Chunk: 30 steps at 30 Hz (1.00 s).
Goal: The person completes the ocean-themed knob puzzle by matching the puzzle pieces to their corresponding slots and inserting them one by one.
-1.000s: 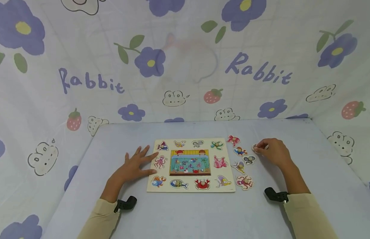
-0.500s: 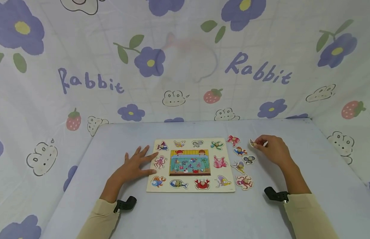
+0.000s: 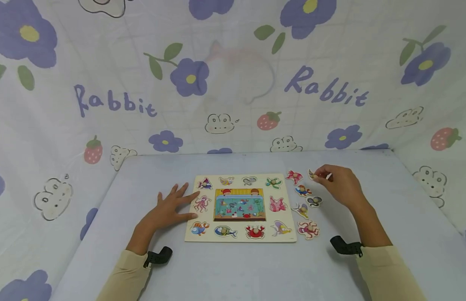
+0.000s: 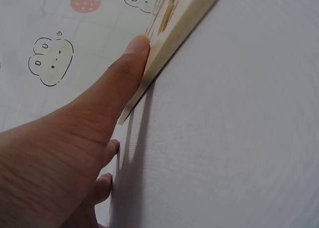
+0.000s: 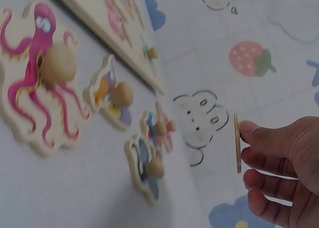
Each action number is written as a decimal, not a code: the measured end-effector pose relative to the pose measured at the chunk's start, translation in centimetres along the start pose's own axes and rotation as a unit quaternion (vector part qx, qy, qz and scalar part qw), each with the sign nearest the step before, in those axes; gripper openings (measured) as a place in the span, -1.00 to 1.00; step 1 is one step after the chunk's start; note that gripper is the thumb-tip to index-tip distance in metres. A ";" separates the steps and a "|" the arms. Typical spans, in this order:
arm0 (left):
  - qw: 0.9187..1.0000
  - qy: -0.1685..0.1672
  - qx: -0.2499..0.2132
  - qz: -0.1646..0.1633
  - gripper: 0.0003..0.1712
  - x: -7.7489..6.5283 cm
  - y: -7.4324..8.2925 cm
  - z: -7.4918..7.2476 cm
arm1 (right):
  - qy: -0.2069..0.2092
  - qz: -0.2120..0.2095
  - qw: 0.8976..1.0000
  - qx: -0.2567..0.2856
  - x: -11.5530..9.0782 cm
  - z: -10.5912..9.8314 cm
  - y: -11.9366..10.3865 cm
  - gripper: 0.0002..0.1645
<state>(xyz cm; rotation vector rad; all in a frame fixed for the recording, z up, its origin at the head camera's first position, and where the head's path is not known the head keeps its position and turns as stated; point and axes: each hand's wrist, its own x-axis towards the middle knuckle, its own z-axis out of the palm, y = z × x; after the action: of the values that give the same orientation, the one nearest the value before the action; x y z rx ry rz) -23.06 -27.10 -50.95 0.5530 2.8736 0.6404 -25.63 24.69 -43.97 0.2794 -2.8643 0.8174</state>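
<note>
A wooden puzzle board (image 3: 208, 215) with sea-animal pictures lies flat on the table. My left hand (image 3: 167, 211) rests at its left edge with fingers spread; in the left wrist view the thumb (image 4: 137, 46) touches the board's side. My right hand (image 3: 342, 184) pinches a small puzzle piece (image 3: 311, 174) between thumb and fingers, off the table, to the right of the board. The right wrist view shows this puzzle piece (image 5: 237, 143) edge-on, so its picture is hidden there. Knobbed pieces such as a crab (image 3: 254, 231) and a turtle (image 3: 272, 182) sit in the board.
Loose knobbed pieces lie right of the board: a red fish (image 3: 294, 177), a colourful fish (image 3: 303, 190), a grey-blue piece (image 3: 313, 201), a yellow-and-purple fish (image 3: 301, 210) and an octopus (image 3: 308, 229). A patterned cloth (image 3: 240, 138) hangs behind the white table (image 3: 233, 271).
My right hand has lifted the puzzle piece from the table and moved it up, away from me and slightly left, tilting it. The left hand and the board stay put.
</note>
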 end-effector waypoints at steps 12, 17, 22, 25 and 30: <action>1.000 -0.004 0.002 0.001 -0.08 0.3 -0.2 0.1 | -0.038 -0.051 0.998 -0.014 0.3 1.2 -6.4 -0.75; 1.000 -0.006 0.005 -0.005 -0.08 0.1 -0.3 -0.1 | -0.060 -0.092 0.993 -0.030 1.4 3.1 -9.3 -0.82; 1.000 -0.005 0.002 -0.005 -0.08 0.0 -0.3 -0.2 | -0.079 -0.148 0.985 -0.039 2.5 4.5 -11.7 -0.87; 1.000 -0.006 0.002 -0.005 -0.08 0.0 -0.3 -0.1 | -0.094 -0.164 0.981 -0.038 3.4 5.4 -12.7 -0.87; 1.000 -0.003 0.003 -0.002 -0.08 0.0 -0.3 0.1 | -0.121 -0.180 0.975 -0.039 4.7 6.8 -14.0 -0.90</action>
<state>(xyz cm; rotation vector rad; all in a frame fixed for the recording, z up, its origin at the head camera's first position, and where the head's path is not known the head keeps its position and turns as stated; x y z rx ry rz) -23.17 -27.33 -51.15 0.5497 2.8720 0.6275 -27.80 8.70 -41.68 0.9134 -2.9149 0.6365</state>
